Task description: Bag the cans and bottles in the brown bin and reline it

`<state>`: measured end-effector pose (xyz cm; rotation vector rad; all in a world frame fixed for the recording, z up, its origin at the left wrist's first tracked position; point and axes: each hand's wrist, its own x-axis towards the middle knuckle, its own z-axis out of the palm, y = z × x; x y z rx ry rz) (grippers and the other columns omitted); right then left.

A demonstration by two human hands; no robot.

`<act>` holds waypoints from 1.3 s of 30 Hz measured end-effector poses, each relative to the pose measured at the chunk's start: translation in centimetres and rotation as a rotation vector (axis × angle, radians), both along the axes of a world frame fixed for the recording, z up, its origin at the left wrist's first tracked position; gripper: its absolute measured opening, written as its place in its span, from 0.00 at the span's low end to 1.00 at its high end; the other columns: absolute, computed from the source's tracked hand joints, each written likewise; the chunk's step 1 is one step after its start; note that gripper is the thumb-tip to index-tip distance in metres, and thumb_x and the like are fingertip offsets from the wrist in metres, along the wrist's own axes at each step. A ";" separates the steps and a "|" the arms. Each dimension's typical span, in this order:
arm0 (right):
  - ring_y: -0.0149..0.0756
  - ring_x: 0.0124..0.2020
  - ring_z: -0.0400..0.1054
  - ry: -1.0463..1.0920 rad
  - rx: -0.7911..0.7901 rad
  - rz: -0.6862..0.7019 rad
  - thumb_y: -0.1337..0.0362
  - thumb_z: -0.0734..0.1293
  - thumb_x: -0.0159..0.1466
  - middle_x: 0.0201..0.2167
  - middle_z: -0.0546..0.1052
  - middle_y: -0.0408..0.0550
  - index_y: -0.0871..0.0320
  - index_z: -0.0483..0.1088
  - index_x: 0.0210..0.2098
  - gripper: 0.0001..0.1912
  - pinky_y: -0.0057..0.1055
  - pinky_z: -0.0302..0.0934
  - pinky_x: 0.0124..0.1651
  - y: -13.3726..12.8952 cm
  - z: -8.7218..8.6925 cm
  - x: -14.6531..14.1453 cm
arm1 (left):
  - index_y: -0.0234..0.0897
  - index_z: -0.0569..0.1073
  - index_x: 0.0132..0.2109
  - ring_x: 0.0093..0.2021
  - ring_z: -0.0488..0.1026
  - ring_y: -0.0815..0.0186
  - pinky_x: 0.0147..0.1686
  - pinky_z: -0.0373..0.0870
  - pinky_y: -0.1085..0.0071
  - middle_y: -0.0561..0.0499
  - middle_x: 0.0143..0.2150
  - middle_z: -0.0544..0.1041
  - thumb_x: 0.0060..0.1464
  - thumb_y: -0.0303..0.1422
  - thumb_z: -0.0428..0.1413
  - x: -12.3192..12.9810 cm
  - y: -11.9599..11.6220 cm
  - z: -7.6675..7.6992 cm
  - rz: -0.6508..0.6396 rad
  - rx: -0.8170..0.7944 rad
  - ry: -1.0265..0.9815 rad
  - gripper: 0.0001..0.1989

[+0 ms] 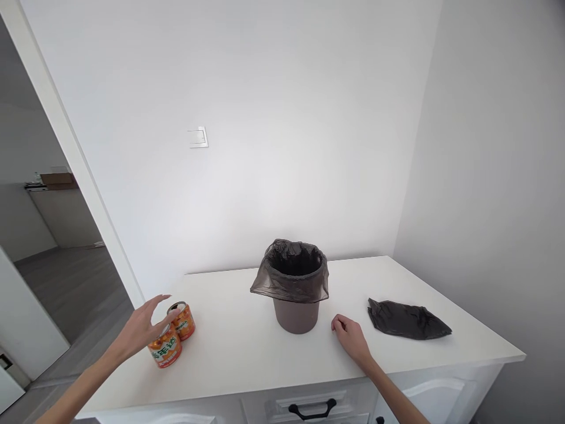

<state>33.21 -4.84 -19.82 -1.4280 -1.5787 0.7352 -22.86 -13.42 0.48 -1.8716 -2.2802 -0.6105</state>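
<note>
Two cans stand upright, long axes vertical; left hand spreads empty fingers wide; right hand curls closed, contents hidden.

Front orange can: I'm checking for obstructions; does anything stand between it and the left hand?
Nothing visible does. The left hand, spread open, is at the front can; the rear can stands beyond that, not between. Contact is unclear.

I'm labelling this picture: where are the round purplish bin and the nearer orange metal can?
Round purplish bin (296, 318), head view: lower wall.
Nearer orange metal can (166, 350), head view: printed side.
</note>
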 end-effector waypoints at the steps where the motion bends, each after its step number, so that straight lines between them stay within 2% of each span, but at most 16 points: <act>1: 0.36 0.24 0.59 -0.003 0.001 -0.003 0.59 0.56 0.60 0.20 0.68 0.41 0.53 0.66 0.24 0.12 0.31 0.50 0.32 0.0 0.0 0.0 | 0.40 0.69 0.66 0.63 0.72 0.44 0.54 0.74 0.56 0.40 0.68 0.71 0.56 0.62 0.51 -0.1 -0.1 -0.7 -0.014 -0.054 -0.024 0.42; 5: 0.37 0.25 0.60 -0.015 0.006 -0.014 0.59 0.56 0.60 0.20 0.68 0.41 0.53 0.66 0.24 0.12 0.31 0.50 0.32 -0.1 0.0 -0.2 | 0.42 0.63 0.72 0.70 0.63 0.41 0.61 0.69 0.50 0.41 0.75 0.60 0.53 0.62 0.54 0.7 0.5 -3.0 -0.040 -0.105 -0.019 0.46; 7: 0.37 0.25 0.61 -0.019 0.009 -0.016 0.59 0.56 0.60 0.20 0.69 0.42 0.53 0.66 0.24 0.12 0.32 0.50 0.32 0.0 0.1 -0.3 | 0.42 0.62 0.72 0.71 0.62 0.41 0.62 0.68 0.49 0.41 0.75 0.60 0.53 0.59 0.54 1.3 1.0 -3.7 -0.063 -0.108 0.027 0.45; 9: 0.37 0.25 0.61 -0.021 0.011 -0.016 0.59 0.56 0.59 0.21 0.70 0.42 0.53 0.67 0.24 0.12 0.32 0.50 0.32 0.1 0.1 -0.3 | 0.43 0.63 0.72 0.70 0.62 0.41 0.57 0.72 0.50 0.42 0.74 0.63 0.54 0.57 0.52 2.1 1.5 -4.0 -0.067 -0.117 0.059 0.43; 13: 0.37 0.25 0.61 -0.017 0.004 -0.014 0.60 0.56 0.59 0.20 0.70 0.42 0.53 0.67 0.24 0.12 0.32 0.50 0.31 0.3 0.2 -0.3 | 0.44 0.64 0.71 0.66 0.67 0.45 0.42 0.76 0.57 0.43 0.72 0.66 0.61 0.54 0.43 3.8 2.4 -3.7 -0.027 -0.114 0.051 0.36; 15: 0.37 0.25 0.61 -0.010 -0.003 -0.011 0.60 0.56 0.60 0.21 0.70 0.42 0.53 0.66 0.24 0.12 0.31 0.49 0.31 0.3 0.3 -0.3 | 0.45 0.63 0.71 0.62 0.71 0.46 0.39 0.75 0.59 0.42 0.69 0.68 0.63 0.54 0.42 4.7 2.9 -3.5 -0.022 -0.137 0.030 0.35; 19: 0.36 0.24 0.60 0.012 -0.015 -0.005 0.60 0.55 0.61 0.22 0.70 0.42 0.53 0.66 0.25 0.12 0.31 0.49 0.31 0.4 0.4 -0.1 | 0.42 0.54 0.75 0.52 0.78 0.48 0.40 0.73 0.59 0.39 0.63 0.74 0.63 0.57 0.41 5.8 3.7 -3.2 -0.033 -0.243 0.012 0.40; 23: 0.35 0.24 0.60 0.035 -0.013 -0.001 0.61 0.56 0.61 0.22 0.70 0.41 0.53 0.66 0.24 0.12 0.31 0.48 0.31 0.4 0.6 -0.1 | 0.34 0.45 0.76 0.54 0.76 0.48 0.44 0.73 0.57 0.37 0.64 0.73 0.60 0.60 0.42 6.0 3.6 -3.3 -0.034 -0.207 0.017 0.48; 27: 0.35 0.24 0.60 0.058 -0.002 0.006 0.62 0.56 0.61 0.22 0.71 0.41 0.54 0.66 0.24 0.12 0.31 0.49 0.30 0.2 0.9 -0.1 | 0.33 0.45 0.76 0.58 0.74 0.44 0.48 0.72 0.55 0.36 0.62 0.75 0.53 0.62 0.47 5.9 2.6 -3.2 0.021 -0.182 0.032 0.54; 29: 0.35 0.24 0.61 0.066 0.004 0.011 0.62 0.56 0.61 0.22 0.72 0.42 0.54 0.66 0.24 0.12 0.31 0.49 0.31 0.2 1.0 0.0 | 0.35 0.46 0.77 0.56 0.77 0.43 0.47 0.72 0.55 0.34 0.62 0.75 0.51 0.63 0.48 5.8 1.9 -3.1 0.037 -0.190 0.026 0.56; 32: 0.36 0.25 0.62 0.075 0.012 0.013 0.62 0.56 0.60 0.22 0.72 0.42 0.54 0.66 0.24 0.12 0.31 0.50 0.32 0.0 1.1 0.0 | 0.34 0.45 0.77 0.47 0.81 0.43 0.41 0.74 0.55 0.32 0.60 0.76 0.50 0.61 0.50 5.5 0.5 -3.0 0.057 -0.227 0.017 0.56; 34: 0.36 0.24 0.61 0.081 0.015 0.014 0.62 0.56 0.60 0.22 0.72 0.42 0.53 0.66 0.24 0.12 0.31 0.50 0.31 -0.1 1.2 0.0 | 0.33 0.41 0.77 0.39 0.82 0.44 0.35 0.74 0.56 0.33 0.54 0.79 0.51 0.58 0.50 5.2 -0.4 -2.3 0.076 -0.308 0.006 0.56; 36: 0.36 0.23 0.61 0.088 0.018 0.016 0.62 0.56 0.60 0.22 0.72 0.42 0.53 0.66 0.24 0.12 0.31 0.49 0.30 -0.2 1.3 0.0 | 0.33 0.42 0.76 0.34 0.81 0.45 0.31 0.73 0.57 0.34 0.51 0.81 0.52 0.56 0.49 4.8 -1.2 -0.7 0.102 -0.347 0.015 0.53; 37: 0.36 0.23 0.61 0.092 0.019 0.017 0.62 0.56 0.60 0.22 0.72 0.42 0.53 0.66 0.24 0.12 0.31 0.49 0.30 -0.3 1.4 0.0 | 0.34 0.46 0.76 0.34 0.81 0.45 0.30 0.73 0.56 0.34 0.51 0.81 0.53 0.56 0.49 4.6 -1.5 0.5 0.134 -0.319 0.038 0.51; 39: 0.36 0.24 0.61 0.099 0.022 0.021 0.62 0.56 0.60 0.22 0.72 0.42 0.53 0.66 0.23 0.12 0.31 0.49 0.30 -0.4 1.4 0.0 | 0.38 0.57 0.71 0.39 0.81 0.43 0.34 0.74 0.55 0.38 0.52 0.81 0.54 0.60 0.47 4.9 -2.0 4.0 0.221 -0.163 0.105 0.46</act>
